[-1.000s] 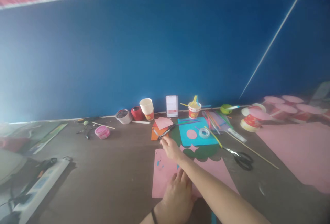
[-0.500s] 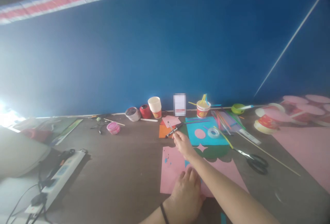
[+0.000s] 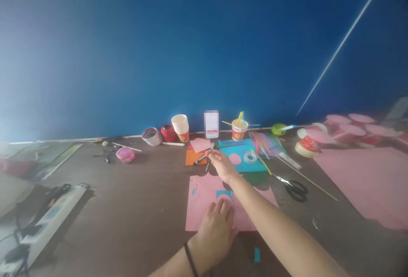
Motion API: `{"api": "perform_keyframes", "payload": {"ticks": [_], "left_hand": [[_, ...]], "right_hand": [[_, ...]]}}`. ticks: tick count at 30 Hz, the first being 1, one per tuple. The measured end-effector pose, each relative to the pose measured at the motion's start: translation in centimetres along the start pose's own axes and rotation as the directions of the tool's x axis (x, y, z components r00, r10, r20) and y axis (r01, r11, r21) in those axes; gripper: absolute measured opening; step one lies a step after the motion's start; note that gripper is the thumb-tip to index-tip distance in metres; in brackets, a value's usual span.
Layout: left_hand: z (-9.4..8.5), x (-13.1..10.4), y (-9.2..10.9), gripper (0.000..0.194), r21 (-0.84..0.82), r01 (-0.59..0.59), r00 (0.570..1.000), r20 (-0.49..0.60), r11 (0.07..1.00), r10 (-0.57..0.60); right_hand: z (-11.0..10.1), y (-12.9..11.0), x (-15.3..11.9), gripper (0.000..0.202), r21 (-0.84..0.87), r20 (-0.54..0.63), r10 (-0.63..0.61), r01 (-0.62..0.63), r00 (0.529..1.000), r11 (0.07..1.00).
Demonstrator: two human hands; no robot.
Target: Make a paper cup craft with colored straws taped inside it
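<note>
My left hand [image 3: 216, 226] lies flat on a pink sheet [image 3: 197, 213], its fingertips over a pink circle and a blue square [image 3: 223, 193]. Just beyond it, my right hand [image 3: 221, 165] is closed in a pinch on a thin pen [image 3: 207, 167], with the tip pointing down near the sheet's far edge. A dark pen [image 3: 200, 158] rests on orange paper [image 3: 191, 157] left of those fingers. Behind lies a blue sheet [image 3: 255, 164] with another pink circle [image 3: 235, 159] and a tape roll [image 3: 250, 157].
Black-handled scissors [image 3: 295, 189] and a wooden stick [image 3: 312, 179] lie to the right, beside large pink paper [image 3: 360, 183]. Paper cups [image 3: 180, 126] and a pink tub [image 3: 125, 154] stand further back. A power strip [image 3: 55, 221] is at left.
The view has shifted, moving the table items left in the picture. My right hand has turned the pen so that its tip points down. More of the blue square shows beyond my left hand.
</note>
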State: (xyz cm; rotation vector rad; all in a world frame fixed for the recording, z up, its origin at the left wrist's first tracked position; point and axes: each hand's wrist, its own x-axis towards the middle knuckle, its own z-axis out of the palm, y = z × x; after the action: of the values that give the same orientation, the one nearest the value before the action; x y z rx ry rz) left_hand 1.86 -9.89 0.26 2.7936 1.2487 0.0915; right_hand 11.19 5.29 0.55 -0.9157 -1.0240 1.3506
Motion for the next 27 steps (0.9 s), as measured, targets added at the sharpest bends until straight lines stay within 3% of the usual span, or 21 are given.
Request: {"api": "perform_keyframes", "payload": {"ticks": [4,7,10,15,21,27], "left_hand": [[-0.4,-0.2,0.2,0.044,-0.011,0.017,1.000,0.018,1.000,-0.017],[-0.1,-0.3,0.3,0.048,-0.025,0.027,0.999,0.030,0.999,-0.026],[0.5,-0.5,0.6,0.058,-0.042,0.064,0.998,0.031,0.997,-0.062],[1.7,-0.5,1.4,0.076,-0.088,0.125,0.991,0.056,0.988,-0.120],[1.6,0.0,1.8,0.089,-0.143,0.195,0.979,0.091,0.970,-0.183],[1.7,-0.4,1.8,0.092,-0.160,0.174,0.984,0.073,0.972,-0.164]], "right_hand": [[-1.7,-1.0,0.8,0.030,0.006,-0.077,-0.026,0.027,0.997,1.000],[-3.0,-2.0,-0.9,0.028,-0.059,-0.093,-0.023,0.018,0.995,0.998],[-4.1,-2.4,-4.3,0.032,-0.174,-0.017,0.029,-0.031,0.999,0.984],[-4.7,-2.1,-9.0,0.023,-0.335,0.101,0.105,-0.066,0.989,0.940],[-4.5,-1.3,-10.2,0.019,-0.489,0.202,0.093,0.018,0.975,0.872],[-4.4,-0.7,-10.2,0.020,-0.592,0.235,0.064,0.091,0.970,0.801]]}}
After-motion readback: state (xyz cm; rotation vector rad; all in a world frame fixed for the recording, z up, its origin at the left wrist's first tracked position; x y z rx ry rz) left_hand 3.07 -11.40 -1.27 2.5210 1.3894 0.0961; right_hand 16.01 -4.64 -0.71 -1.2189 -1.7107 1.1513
